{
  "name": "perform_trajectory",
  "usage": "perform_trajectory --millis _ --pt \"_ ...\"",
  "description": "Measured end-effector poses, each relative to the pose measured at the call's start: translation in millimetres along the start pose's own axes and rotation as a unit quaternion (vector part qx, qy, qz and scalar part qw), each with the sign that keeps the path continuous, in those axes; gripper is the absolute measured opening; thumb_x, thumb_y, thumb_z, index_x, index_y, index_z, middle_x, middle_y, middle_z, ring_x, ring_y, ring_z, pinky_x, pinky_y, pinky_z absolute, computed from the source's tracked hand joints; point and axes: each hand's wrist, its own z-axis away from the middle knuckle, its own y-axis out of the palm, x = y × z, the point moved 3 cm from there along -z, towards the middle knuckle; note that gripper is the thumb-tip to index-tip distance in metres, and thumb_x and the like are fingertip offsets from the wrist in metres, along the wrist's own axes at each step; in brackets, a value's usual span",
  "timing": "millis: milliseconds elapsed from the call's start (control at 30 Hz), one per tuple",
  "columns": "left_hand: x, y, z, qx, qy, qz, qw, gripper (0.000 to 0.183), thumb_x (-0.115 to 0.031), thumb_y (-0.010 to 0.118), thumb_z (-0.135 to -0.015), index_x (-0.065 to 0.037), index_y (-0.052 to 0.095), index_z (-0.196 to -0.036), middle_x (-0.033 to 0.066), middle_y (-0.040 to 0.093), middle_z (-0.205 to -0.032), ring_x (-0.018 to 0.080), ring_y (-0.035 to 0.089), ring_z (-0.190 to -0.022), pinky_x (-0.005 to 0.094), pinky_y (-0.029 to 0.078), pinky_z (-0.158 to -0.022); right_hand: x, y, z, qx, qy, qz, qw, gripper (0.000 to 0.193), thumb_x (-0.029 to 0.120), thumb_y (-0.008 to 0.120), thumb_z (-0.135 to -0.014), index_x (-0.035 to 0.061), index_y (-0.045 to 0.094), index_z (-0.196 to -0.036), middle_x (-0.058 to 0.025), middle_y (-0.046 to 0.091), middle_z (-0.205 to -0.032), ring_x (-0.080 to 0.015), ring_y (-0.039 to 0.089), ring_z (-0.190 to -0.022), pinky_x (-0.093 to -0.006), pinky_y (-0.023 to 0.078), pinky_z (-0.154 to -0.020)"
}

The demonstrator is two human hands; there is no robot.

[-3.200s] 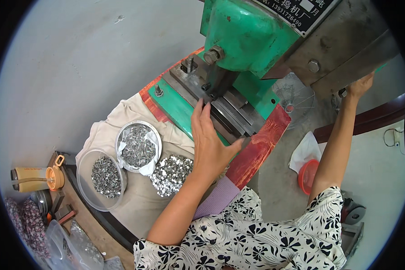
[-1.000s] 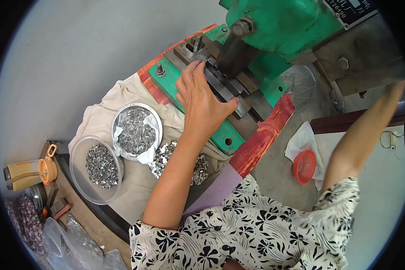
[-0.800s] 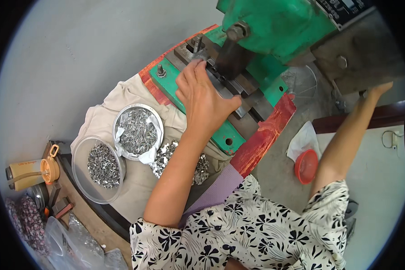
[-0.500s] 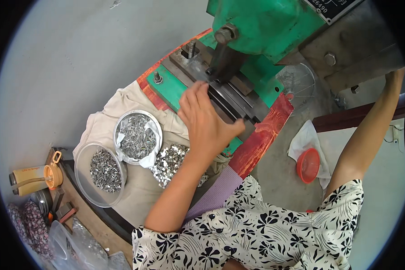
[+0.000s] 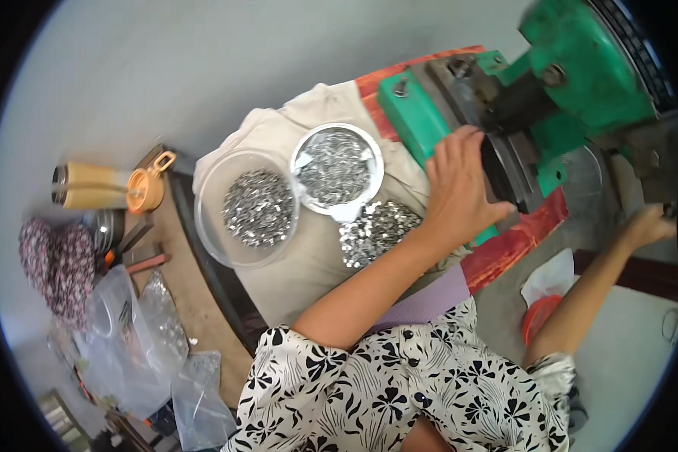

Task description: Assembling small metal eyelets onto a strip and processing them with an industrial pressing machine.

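Observation:
My left hand point(image 5: 459, 184) rests over the dark metal die point(image 5: 508, 162) of a green press point(image 5: 591, 60). Its fingertips lie near the base of the punch point(image 5: 516, 104), while the thumb stretches away toward the near end of the die. No part shows between fingers and thumb; the area under the palm is hidden. Over at the right edge, my right hand point(image 5: 646, 227) is closed around a dark handle point(image 5: 669, 212), partly lost in the dark rim. Left of the press, small shiny metal pieces point(image 5: 380, 232) lie heaped on a beige cloth point(image 5: 267, 290).
A white-rimmed bowl point(image 5: 378, 154) and a clear plastic tub point(image 5: 207, 239) hold small metal parts. Further left are a bottle with an orange lid point(image 5: 145, 190), plastic bags point(image 5: 124, 339) and a patterned cloth bundle point(image 5: 56, 267). A red basin point(image 5: 539, 316) sits low at right.
The view has swung, so press and containers appear further right. My right hand has come lower and closer to me relative to the press. My left hand stays at the die.

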Motion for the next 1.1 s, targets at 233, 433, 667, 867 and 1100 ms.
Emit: perform_trajectory --millis 233,433,667,867,1100 --pt "5 3 5 0.029 0.008 0.060 0.998 0.112 -0.021 0.093 -0.049 0.003 0.032 -0.140 0.0199 0.034 -0.138 0.0397 0.036 -0.125 0.0480 0.034 -0.103 71 34 123 0.558 0.169 -0.090 0.808 0.025 0.014 0.056 -0.098 -0.0054 0.066 -0.110 -0.0059 0.067 -0.095 -0.0115 0.058 -0.089 -0.0261 0.046 -0.081" --pt "4 3 -1 0.042 0.011 0.073 0.996 0.114 -0.023 0.093 -0.048 0.005 0.032 -0.141 0.0201 0.033 -0.138 0.0402 0.035 -0.126 0.0480 0.033 -0.103 70 51 114 0.647 0.211 -0.172 0.713 0.030 0.010 0.054 -0.096 -0.0111 0.060 -0.116 -0.0082 0.069 -0.104 -0.0118 0.060 -0.091 -0.0264 0.047 -0.084" --pt "4 1 -11 0.063 0.002 0.073 0.995 0.103 -0.021 0.093 -0.046 0.001 0.041 -0.133 0.0187 0.037 -0.132 0.0382 0.038 -0.124 0.0467 0.034 -0.100 86 -21 121 0.614 0.207 -0.133 0.750 0.018 0.015 0.054 -0.100 -0.0009 0.055 -0.108 -0.0007 0.057 -0.089 -0.0098 0.056 -0.080 -0.0262 0.049 -0.073" --pt "8 -7 -13 0.079 0.020 0.056 0.995 0.091 -0.018 0.089 -0.055 0.000 0.044 -0.132 0.0176 0.040 -0.129 0.0375 0.039 -0.120 0.0472 0.036 -0.096 137 -31 134 0.639 0.050 -0.029 0.767 0.018 0.017 0.056 -0.100 0.0004 0.052 -0.107 -0.0102 0.050 -0.067 -0.0132 0.053 -0.062 -0.0323 0.047 -0.057" --pt "-23 -38 13 0.032 0.075 0.197 0.977 0.046 -0.014 0.070 -0.085 0.004 0.054 -0.123 0.0189 0.053 -0.111 0.0362 0.055 -0.104 0.0429 0.045 -0.090 109 -109 127 0.503 0.041 -0.032 0.863 0.025 0.019 0.045 -0.105 0.0003 0.056 -0.117 -0.0040 0.056 -0.081 -0.0127 0.053 -0.071 -0.0262 0.044 -0.065"
